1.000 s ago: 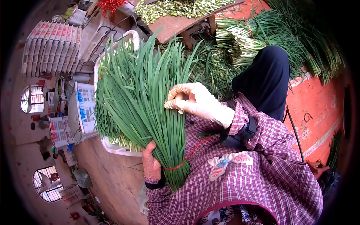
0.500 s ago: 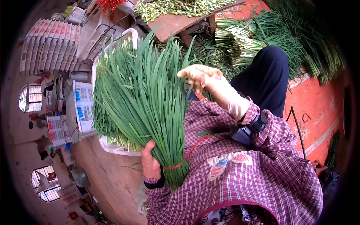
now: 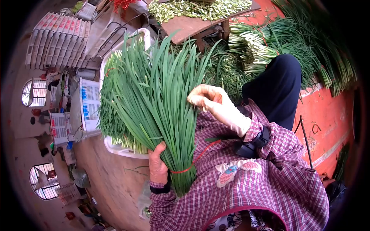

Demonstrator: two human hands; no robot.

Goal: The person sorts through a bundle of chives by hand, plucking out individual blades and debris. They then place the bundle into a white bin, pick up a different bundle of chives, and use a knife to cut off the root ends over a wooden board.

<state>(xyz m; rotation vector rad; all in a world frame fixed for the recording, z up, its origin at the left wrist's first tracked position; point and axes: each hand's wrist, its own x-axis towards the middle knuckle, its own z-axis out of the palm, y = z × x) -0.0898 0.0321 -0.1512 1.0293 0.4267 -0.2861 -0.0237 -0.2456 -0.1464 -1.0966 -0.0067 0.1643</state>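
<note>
My left hand (image 3: 157, 165) is wrapped round the lower part of a big bunch of green garlic chives (image 3: 165, 104), thumb in front and the other fingers hidden behind. A red tie (image 3: 183, 169) crosses the bunch just beside that thumb, and its loose end runs up to the right over the checked smock. The leaves fan out upward, away from my body. My right hand (image 3: 216, 102), in a pale thin glove, is at the right edge of the leaves. Its fingers are bent together in a pinch; whatever is between the fingertips cannot be made out.
Behind the bunch stands a white basket (image 3: 145, 38) with more chives. Cut stem pieces (image 3: 200, 8) lie on a wooden board (image 3: 183, 29). Tied bundles (image 3: 269, 42) lie on the red surface (image 3: 327, 115) to the right. Stacked crates (image 3: 58, 40) stand at far left.
My right hand has come down a little along the right edge of the leaves, and its outstretched finger has curled into a pinch. My left hand keeps its hold on the bunch.
</note>
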